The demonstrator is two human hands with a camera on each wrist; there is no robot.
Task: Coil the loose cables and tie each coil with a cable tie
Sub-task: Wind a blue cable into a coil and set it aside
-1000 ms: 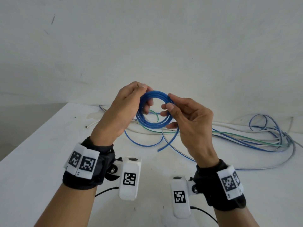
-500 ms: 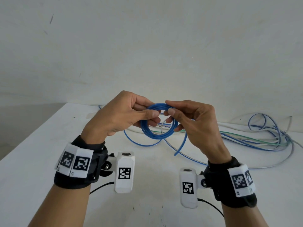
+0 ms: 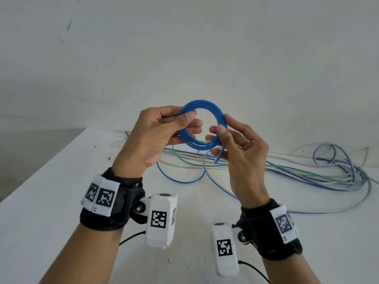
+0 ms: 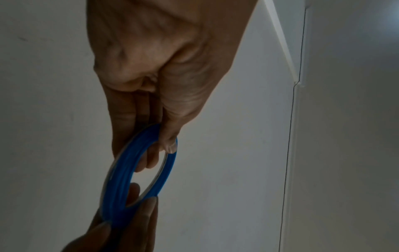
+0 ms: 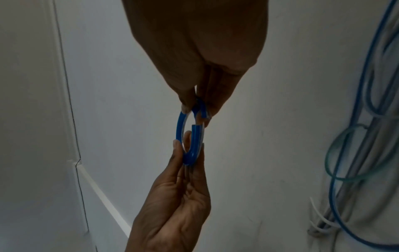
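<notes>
A small blue cable coil (image 3: 202, 105) of several turns is held upright in the air between both hands, above the white table (image 3: 51, 191). My left hand (image 3: 182, 125) pinches its left side between thumb and fingers. My right hand (image 3: 220, 133) pinches its right side, and the cable's short free end (image 3: 217, 157) sticks down past that palm. In the left wrist view the blue cable coil (image 4: 129, 163) shows edge-on under my thumb. The right wrist view shows the blue cable coil (image 5: 190, 133) pinched between the two hands. No cable tie is in sight.
Loose blue, green and grey cables (image 3: 297, 171) lie tangled across the back and right of the table, with a blue loop (image 3: 178, 177) below the hands. The loose cables (image 5: 356, 136) fill the right side of the right wrist view. A white wall stands behind.
Both hands have lifted the coil higher and turned it from tilted flat to upright facing me. The free end that hung below has been drawn shorter.
</notes>
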